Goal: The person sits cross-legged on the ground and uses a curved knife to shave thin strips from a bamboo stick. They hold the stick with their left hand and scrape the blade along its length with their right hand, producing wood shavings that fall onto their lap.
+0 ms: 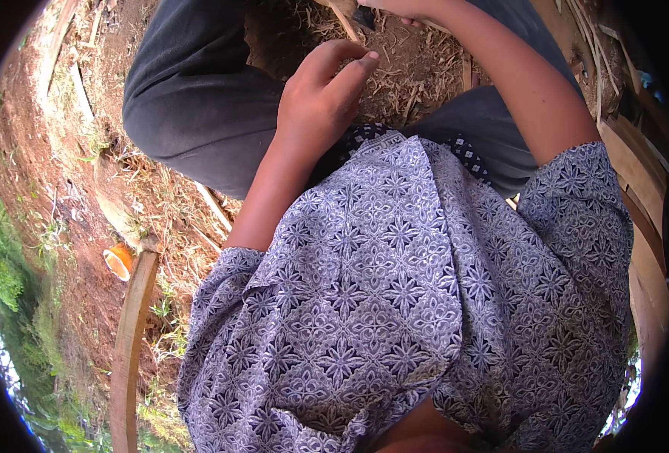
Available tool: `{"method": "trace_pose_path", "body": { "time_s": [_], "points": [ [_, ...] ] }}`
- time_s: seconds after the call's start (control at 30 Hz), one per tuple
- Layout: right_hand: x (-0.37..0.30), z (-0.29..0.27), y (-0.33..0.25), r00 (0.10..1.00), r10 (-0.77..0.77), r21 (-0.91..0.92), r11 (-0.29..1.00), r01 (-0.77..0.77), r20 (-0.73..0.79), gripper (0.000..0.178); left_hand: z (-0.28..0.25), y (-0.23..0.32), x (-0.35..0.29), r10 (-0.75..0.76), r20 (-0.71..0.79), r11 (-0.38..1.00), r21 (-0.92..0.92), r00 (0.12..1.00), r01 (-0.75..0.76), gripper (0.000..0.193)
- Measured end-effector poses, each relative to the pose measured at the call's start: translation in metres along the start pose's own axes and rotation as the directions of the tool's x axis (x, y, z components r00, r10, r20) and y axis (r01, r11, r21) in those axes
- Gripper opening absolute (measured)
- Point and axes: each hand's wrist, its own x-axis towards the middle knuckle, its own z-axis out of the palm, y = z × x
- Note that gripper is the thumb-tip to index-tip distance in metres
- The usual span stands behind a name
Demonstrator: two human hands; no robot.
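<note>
Nearest is the person's patterned blue-and-white shirt (pixel 364 302), with dark trousers (pixel 191 113) past its hem, the knees spread to either side. The left hand (pixel 323 94) hovers between them, back upward; its grip has thumb and forefinger drawn close together, tips pointing to the upper right, and whether anything is pinched there I cannot tell. A thin wooden strip (pixel 342 21) lies just beyond those fingertips; its long axis slants from the upper edge down to the right, its lower end pointing toward the gap between the two hands. The right hand (pixel 406 7) is cut by the upper edge, beside a small dark object (pixel 363 16); I cannot tell how its grip stands. Beneath spread pale shavings (pixel 395 75) on brown earth. Farther left, a long plank (pixel 130 355) runs lengthwise up the view, its upper end beside an orange cup (pixel 117 262) tipped over. Green plants (pixel 2 264) fill the far left.
</note>
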Motion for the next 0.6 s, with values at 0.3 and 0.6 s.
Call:
{"method": "trace_pose_path", "body": {
  "time_s": [0.3, 0.6],
  "points": [
    [0.029, 0.005, 0.008, 0.991, -0.135, -0.284, 0.95, 0.127, -0.01, 0.029, -0.001, 0.001, -0.004, -0.042, 0.092, 0.998, -0.038, 0.995, 0.045, 0.039],
    [0.05, 0.028, 0.028, 0.955, -0.175, -0.375, 0.924, 0.075, -0.241, 0.029, -0.001, 0.006, 0.001, -0.046, 0.049, 0.999, -0.026, 0.998, 0.047, 0.038]
  ]
}}
